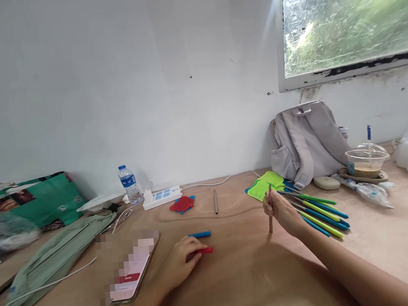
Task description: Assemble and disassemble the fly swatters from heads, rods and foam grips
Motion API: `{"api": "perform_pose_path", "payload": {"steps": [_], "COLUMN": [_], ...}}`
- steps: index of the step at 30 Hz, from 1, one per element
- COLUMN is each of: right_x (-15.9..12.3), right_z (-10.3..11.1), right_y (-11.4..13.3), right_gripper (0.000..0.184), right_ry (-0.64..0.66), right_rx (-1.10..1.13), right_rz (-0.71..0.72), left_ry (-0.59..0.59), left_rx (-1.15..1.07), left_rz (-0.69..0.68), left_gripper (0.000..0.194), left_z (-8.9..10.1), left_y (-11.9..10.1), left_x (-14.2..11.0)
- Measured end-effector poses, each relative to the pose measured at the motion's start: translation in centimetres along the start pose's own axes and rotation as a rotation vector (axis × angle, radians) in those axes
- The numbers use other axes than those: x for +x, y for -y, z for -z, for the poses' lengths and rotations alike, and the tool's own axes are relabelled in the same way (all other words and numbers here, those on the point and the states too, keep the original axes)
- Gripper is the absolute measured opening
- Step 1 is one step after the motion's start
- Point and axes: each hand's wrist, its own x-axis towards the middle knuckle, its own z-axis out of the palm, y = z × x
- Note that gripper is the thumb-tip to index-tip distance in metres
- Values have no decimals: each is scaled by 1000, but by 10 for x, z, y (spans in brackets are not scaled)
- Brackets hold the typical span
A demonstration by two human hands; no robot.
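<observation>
My left hand [182,258] is closed over a red plastic handle [207,250] low on the table. Just beyond its fingers lies a blue handle [199,235]. My right hand [279,208] grips a thin metal tube [271,224], held upright with its lower end at or near the tabletop. A second metal tube [215,202] rests farther back, between the hands. Left of that tube are small red and blue swatter heads [182,203]. Beside my right hand, several fly swatters lie piled, with green mesh heads [266,186] and blue and green handles [321,209].
A phone [135,269] lies left of my left hand, near a white cable and green cloth [62,258]. Along the wall stand a green bag [48,198], water bottle [130,184], power strip [162,197] and grey backpack [305,140]. A plastic cup [366,161] is at right.
</observation>
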Motion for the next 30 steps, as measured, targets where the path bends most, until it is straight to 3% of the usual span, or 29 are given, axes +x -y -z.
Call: {"api": "perform_pose_path", "payload": {"steps": [5, 10, 13, 20, 24, 30], "right_x": [-5, 10, 30, 75, 82, 85], "right_z": [2, 4, -4, -46, -65, -73], "right_y": [-39, -69, -79, -103, -111, -109], "right_gripper": [30, 52, 56, 55, 59, 61], "right_ry": [77, -33, -33, -15, 26, 112], "right_rx": [-347, -727, -905, -1021, -1053, -1090], "right_rz": [-117, 65, 121, 45, 6, 21], "left_ry": [-61, -195, -193, -131, -137, -152], "left_rx": [32, 117, 122, -40, -63, -103], "left_rz": [-32, 10, 64, 169, 187, 196], "left_gripper": [29, 41, 45, 32, 31, 31], "left_z": [-8, -11, -14, -19, -15, -13], "left_y": [7, 16, 23, 36, 39, 42], "left_x": [25, 23, 23, 26, 24, 21]}}
